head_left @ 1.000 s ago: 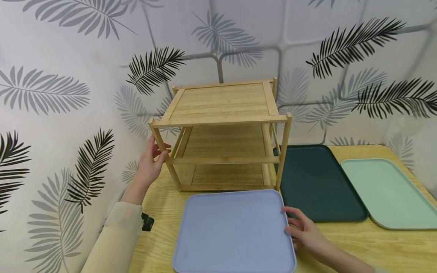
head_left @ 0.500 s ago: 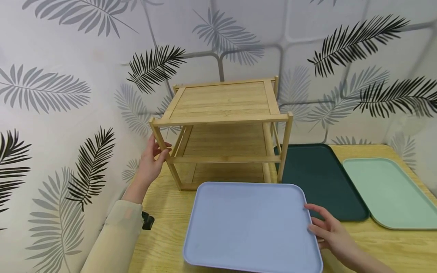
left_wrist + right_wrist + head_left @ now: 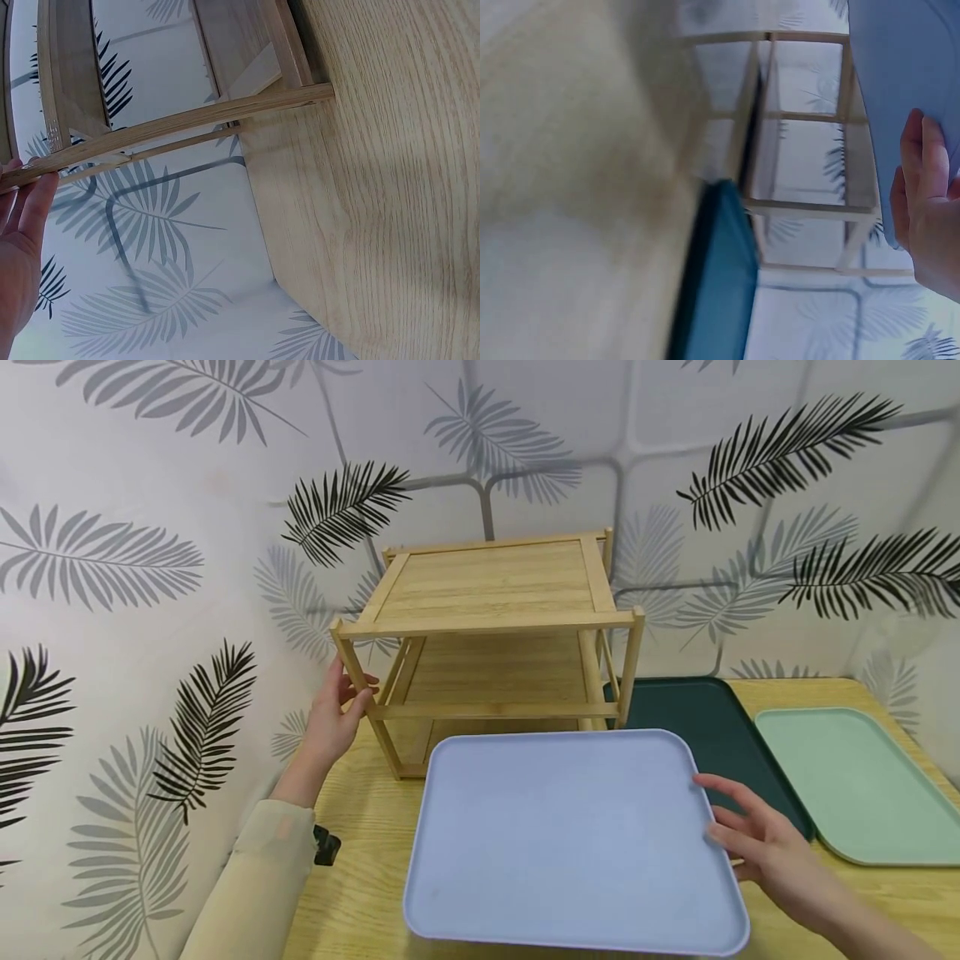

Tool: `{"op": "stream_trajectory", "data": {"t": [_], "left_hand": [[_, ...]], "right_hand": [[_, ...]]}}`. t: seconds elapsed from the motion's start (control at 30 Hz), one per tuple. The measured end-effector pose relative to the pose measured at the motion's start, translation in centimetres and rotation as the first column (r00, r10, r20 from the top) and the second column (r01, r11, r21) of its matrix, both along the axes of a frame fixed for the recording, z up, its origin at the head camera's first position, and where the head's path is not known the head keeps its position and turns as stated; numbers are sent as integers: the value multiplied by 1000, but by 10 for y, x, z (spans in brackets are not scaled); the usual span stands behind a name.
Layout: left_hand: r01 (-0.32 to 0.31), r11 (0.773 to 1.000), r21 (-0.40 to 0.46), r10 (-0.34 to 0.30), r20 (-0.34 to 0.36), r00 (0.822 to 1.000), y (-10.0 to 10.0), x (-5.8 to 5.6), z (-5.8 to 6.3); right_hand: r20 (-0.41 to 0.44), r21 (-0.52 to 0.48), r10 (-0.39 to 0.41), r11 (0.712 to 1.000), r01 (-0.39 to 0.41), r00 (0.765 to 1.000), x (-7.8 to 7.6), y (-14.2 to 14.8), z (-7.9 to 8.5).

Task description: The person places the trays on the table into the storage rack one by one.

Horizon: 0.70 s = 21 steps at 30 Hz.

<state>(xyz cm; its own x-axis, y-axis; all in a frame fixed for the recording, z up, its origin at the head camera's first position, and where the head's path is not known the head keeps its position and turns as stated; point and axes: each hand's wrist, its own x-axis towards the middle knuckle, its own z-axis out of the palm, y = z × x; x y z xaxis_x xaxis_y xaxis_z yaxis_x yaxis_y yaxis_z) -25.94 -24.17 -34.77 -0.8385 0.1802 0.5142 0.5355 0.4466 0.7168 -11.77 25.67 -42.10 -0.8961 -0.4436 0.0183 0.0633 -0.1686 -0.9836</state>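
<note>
Left hand [image 3: 330, 718] grips wooden rack [image 3: 487, 578] at its near-left post. Right hand [image 3: 768, 843] clamped on right edge of blue tray [image 3: 570, 843], held above worktop [image 3: 356, 868] on rack's near side. Dark green tray [image 3: 675, 718] right of rack, mint tray [image 3: 862, 785] farther right.

The head camera looks forward and down, while both tilted, closer wrist views share the rack [image 3: 491, 581].

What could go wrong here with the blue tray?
The light blue tray could tip, since only the right hand holds it, by one edge. Its far edge might bump the wooden rack, whose front right post it partly hides. The rack could then shift, as the left hand grips just its front left post.
</note>
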Motion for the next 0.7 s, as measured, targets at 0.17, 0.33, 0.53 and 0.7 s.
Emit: {"op": "stream_trajectory", "data": {"t": [0.17, 0.33, 0.53, 0.7], "left_hand": [[0, 1000, -6, 0, -7, 1000, 0, 0, 0], [14, 1000, 11, -14, -8, 1000, -1, -2, -1], [16, 1000, 11, -16, 10, 1000, -1, -2, 0], [21, 1000, 18, -21, 22, 1000, 0, 0, 2]], "right_hand": [[-12, -38, 16, 999, -17, 1000, -4, 9, 16], [-28, -87, 22, 996, -25, 999, -9, 16, 33], [-58, -94, -2, 996, -3, 998, -17, 21, 54], [-74, -108, 6, 994, -14, 997, -23, 23, 70]]}}
